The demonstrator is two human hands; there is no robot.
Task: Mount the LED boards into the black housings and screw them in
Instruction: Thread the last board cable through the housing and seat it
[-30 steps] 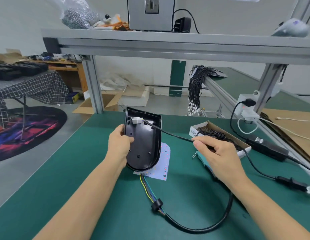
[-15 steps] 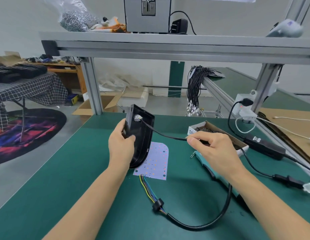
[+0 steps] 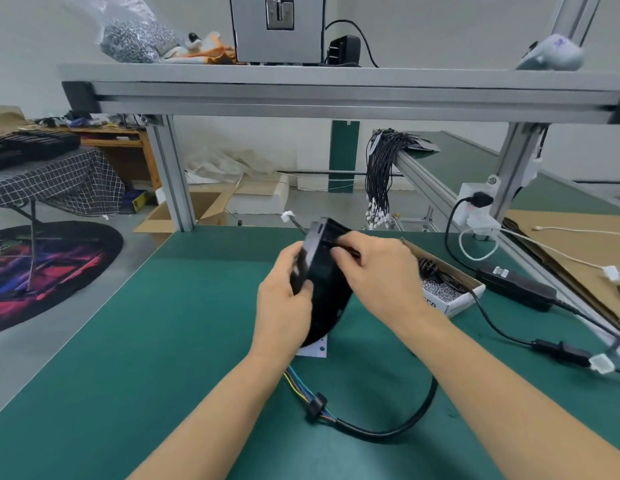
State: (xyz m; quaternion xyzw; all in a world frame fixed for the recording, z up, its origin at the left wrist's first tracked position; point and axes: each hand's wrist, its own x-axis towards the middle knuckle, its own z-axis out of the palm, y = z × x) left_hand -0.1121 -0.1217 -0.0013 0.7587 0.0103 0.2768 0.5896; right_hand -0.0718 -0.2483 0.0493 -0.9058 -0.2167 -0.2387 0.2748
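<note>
A black housing (image 3: 327, 292) is held upright above the green mat. My left hand (image 3: 284, 303) grips its left edge, and my right hand (image 3: 381, 271) pinches the thin black cable against its inner face. That cable's white connector (image 3: 287, 216) sticks out beyond the housing's top. Under the housing lies the white LED board (image 3: 315, 349), mostly hidden, only a corner showing. Coloured wires (image 3: 296, 384) run from the board to a thick black cable (image 3: 388, 431) looping on the mat.
An open cardboard box (image 3: 447, 299) of screws and wires sits just right of my hands. A black power adapter (image 3: 516, 285) and its cords lie further right. The aluminium frame shelf (image 3: 336, 88) spans overhead. A bundle of black cables (image 3: 381, 174) hangs behind.
The housing has been turned from facing me to edge-on and shifted right. My right hand has moved left along the thin cable up to the housing, and the connector now pokes out past the top.
</note>
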